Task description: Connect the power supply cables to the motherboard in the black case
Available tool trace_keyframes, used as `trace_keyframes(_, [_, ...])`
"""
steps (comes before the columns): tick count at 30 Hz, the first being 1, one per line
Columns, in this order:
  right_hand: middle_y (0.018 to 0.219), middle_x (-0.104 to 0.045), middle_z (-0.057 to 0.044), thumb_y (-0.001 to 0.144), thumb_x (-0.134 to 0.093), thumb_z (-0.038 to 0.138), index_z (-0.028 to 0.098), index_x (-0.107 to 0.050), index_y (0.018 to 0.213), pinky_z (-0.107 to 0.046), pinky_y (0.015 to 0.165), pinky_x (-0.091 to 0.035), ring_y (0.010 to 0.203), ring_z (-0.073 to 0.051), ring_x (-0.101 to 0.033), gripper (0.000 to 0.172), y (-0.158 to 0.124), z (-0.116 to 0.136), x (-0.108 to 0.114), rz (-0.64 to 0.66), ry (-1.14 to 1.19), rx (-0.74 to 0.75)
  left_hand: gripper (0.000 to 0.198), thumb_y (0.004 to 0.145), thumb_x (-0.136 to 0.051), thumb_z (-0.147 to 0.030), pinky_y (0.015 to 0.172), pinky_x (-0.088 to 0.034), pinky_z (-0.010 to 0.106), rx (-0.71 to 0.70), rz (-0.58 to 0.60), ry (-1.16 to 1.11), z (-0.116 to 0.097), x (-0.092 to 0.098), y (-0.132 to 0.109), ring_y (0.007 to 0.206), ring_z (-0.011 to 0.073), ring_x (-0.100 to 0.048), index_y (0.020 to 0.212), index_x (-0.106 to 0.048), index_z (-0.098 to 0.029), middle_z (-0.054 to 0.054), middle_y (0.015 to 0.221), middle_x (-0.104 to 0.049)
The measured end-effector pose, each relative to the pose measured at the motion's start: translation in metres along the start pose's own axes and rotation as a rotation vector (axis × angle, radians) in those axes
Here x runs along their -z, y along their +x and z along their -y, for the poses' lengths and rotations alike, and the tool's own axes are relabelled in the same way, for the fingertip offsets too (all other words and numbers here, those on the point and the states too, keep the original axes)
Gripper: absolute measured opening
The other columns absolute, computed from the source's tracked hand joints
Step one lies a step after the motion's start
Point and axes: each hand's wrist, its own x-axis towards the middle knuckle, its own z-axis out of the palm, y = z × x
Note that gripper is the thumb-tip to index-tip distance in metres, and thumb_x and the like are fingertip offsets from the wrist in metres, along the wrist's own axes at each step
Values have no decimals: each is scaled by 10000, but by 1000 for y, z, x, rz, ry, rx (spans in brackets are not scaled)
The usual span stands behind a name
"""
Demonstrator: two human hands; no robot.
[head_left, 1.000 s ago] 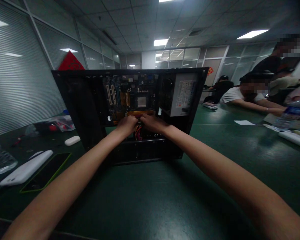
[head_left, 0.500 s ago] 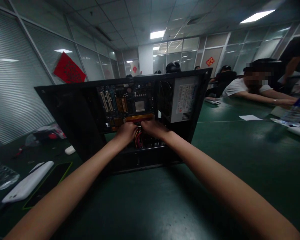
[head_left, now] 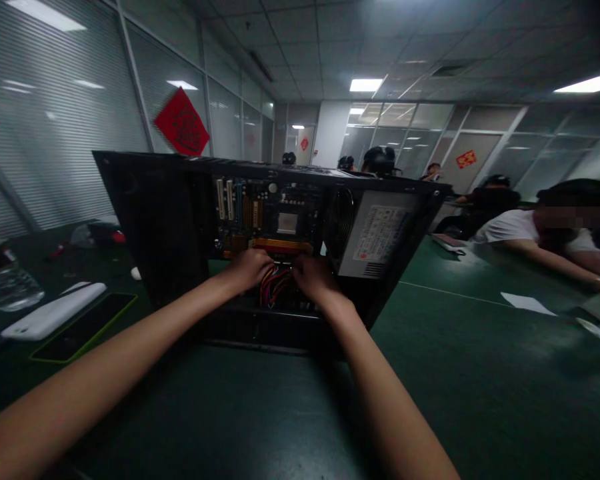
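The open computer case stands on the green table, set in from the near edge, its open side turned toward that edge. The left hand and right hand reach inside to the lower part of the motherboard, just below the orange and red slots, with a small gap between them. Each grip is narrow, fingers curled; whether either pinches anything I cannot tell, as the fingertips are hidden. Colored cables show bunched between and below the hands. The power supply sits at the case's upper right. Toward the table's left edge, a white device lies beside a dark, green-rimmed phone, a clear bottle near them. Toward the right edge lies a white paper, near a person in white
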Motion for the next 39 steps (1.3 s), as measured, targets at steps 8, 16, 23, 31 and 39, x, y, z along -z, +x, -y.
trace_keyframes(8, [1207, -780, -140, 1081, -454, 235, 142, -778, 1180, -286, 939, -515, 1138, -249, -727, 351, 3, -4, -11, 36, -62, 68, 245, 996, -572, -174, 779, -536, 289, -36, -5, -15, 1, 1, 0, 893, 212, -728, 986, -817, -155, 110, 939, -764])
trace_keyframes(16, [1172, -775, -177, 1091, -376, 197, 116, -775, 1158, -280, 879, -506, 1113, -250, -737, 413, 7, -5, -17, 53, -116, 66, 269, 995, -555, -177, 796, -533, 300, -20, 28, -2, 0, 1, 2, 921, 226, -734, 973, -821, -148, 125, 981, -770])
trace_keyframes(23, [1157, -788, -146, 1050, -438, 177, 125, -792, 1122, -260, 849, -489, 1100, -232, -738, 365, 12, -3, -19, 29, -59, 34, 315, 1010, -511, -171, 838, -545, 325, 13, 67, 41, -6, 6, 3, 960, 251, -735, 988, -821, -119, 154, 990, -777])
trace_keyframes(31, [1166, -787, -148, 1063, -459, 216, 110, -799, 1119, -262, 819, -464, 1073, -230, -735, 361, 16, -6, -23, 1, 2, -28, 330, 992, -492, -149, 870, -554, 347, 40, 102, 76, -9, 7, 4, 973, 272, -736, 971, -816, -91, 187, 1013, -771])
trace_keyframes(39, [1074, -797, -137, 1069, -462, 217, 102, -805, 1080, -252, 778, -439, 970, -202, -737, 362, 14, -2, -22, 6, 9, -45, 355, 1006, -471, -154, 878, -561, 355, 96, 120, 33, -15, 9, 2, 996, 284, -749, 1036, -816, -77, 204, 1047, -768])
